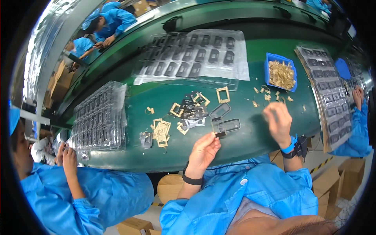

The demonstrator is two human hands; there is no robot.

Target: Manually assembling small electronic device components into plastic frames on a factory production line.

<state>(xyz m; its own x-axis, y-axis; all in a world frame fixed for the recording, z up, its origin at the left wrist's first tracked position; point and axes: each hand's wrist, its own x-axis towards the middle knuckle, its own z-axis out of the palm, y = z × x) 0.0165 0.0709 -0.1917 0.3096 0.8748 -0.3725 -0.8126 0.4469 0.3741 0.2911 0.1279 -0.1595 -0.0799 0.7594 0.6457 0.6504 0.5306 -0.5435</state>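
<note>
My left hand (206, 147) is closed in a pinch on a small dark rectangular piece (220, 134) at the bench's near side. Just beyond it lie two grey frame-like plastic housings, one (230, 125) nearer and another (220, 111) behind it. My right hand (279, 119) hovers to the right, fingers bent and blurred; whether it holds anything is unclear. Beyond that hand several small gold-coloured clips (267, 97) are scattered before a blue bin (294, 84) heaped with more of them. Left of the housings is a pile of dark parts (192, 107) among pale square frames (160, 132).
Clear trays of dark parts stand at the back (192, 55), left (100, 117) and right (327, 94). One pale square frame (223, 94) lies apart on the green bench (188, 158). A co-worker's hands (66, 154) are at far left; another person's hand (358, 96) is at far right.
</note>
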